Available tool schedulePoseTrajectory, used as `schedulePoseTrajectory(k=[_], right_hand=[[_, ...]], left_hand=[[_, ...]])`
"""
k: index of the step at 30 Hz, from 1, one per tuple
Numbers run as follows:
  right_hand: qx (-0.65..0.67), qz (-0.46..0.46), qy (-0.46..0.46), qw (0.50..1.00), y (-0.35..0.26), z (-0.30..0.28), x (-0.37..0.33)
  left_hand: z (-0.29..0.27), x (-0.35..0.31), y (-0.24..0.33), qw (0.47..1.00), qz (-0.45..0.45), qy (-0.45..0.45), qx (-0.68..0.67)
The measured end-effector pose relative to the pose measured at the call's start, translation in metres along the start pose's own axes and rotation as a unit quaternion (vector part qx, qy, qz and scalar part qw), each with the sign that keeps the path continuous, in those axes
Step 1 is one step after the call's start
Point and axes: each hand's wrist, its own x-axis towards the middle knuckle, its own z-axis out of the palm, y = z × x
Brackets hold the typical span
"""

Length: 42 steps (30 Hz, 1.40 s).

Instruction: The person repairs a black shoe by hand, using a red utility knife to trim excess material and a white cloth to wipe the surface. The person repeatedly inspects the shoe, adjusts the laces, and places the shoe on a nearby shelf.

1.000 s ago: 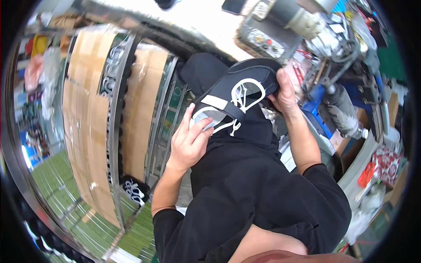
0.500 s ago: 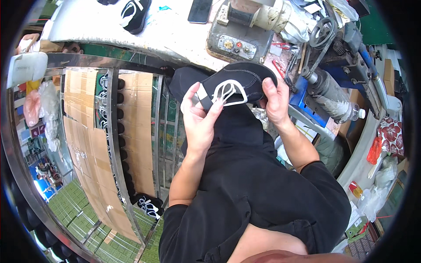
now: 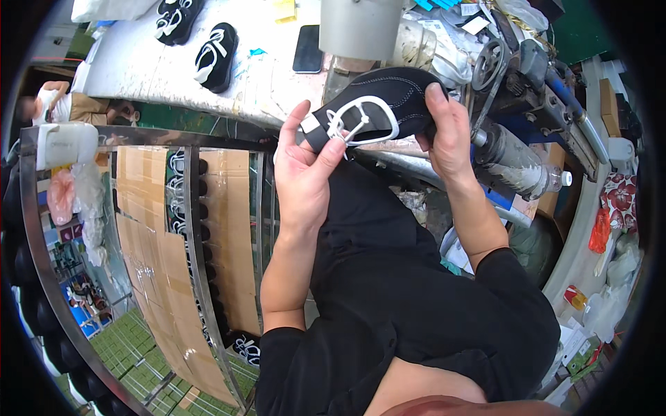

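Observation:
A black shoe point(image 3: 409, 93) with white laces and a white-trimmed opening is held up between my two hands, in front of the worktable. My left hand point(image 3: 309, 163) grips its heel end, the thumb by the laces and the fingers behind a black tab with a white patch. At the toe end, my right hand point(image 3: 447, 135) has its thumb on top and the other fingers underneath, partly hidden. The toe points away to the right.
On the white worktable point(image 3: 270, 93) lie more black shoes point(image 3: 215, 59) and a dark phone point(image 3: 308, 48). A machine with a grey cylinder point(image 3: 361, 31) stands behind the shoe. To the left is a metal rack point(image 3: 198, 229) with cardboard sheets and shoes; a person point(image 3: 59, 100) is beyond.
Both hands have lifted the shoe slightly and shifted it right, toward the machine. The view has tilted so that more of the tabletop and its shoes shows.

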Motion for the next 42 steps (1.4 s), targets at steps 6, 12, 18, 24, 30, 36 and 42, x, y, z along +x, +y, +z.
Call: schedulePoseTrajectory(k=[6,12,18,24,30,36,42], right_hand=[[0.016,-0.016,0.029,0.999,-0.010,0.013,0.006],[0.076,-0.045,0.082,0.993,-0.002,-0.002,-0.016],[0.131,-0.033,0.109,0.985,-0.008,-0.012,-0.024],[0.201,0.025,0.148,0.968,-0.017,-0.008,-0.019],[0.233,0.034,0.079,0.969,-0.009,-0.017,-0.021],[0.229,0.090,0.069,0.967,-0.006,-0.033,-0.040],[0.184,0.066,-0.002,0.981,0.001,-0.071,-0.066]], left_hand=[[-0.002,0.012,0.012,1.000,0.003,0.000,0.008],[0.005,-0.033,0.046,0.927,0.057,0.041,0.368],[-0.074,-0.014,0.034,0.904,0.241,0.012,0.353],[-0.066,0.004,0.015,0.967,0.145,-0.078,0.194],[-0.064,0.025,0.011,0.964,0.174,-0.082,0.182],[-0.058,0.030,0.005,0.964,0.128,-0.049,0.228],[-0.019,0.043,0.012,0.964,0.111,0.001,0.243]])
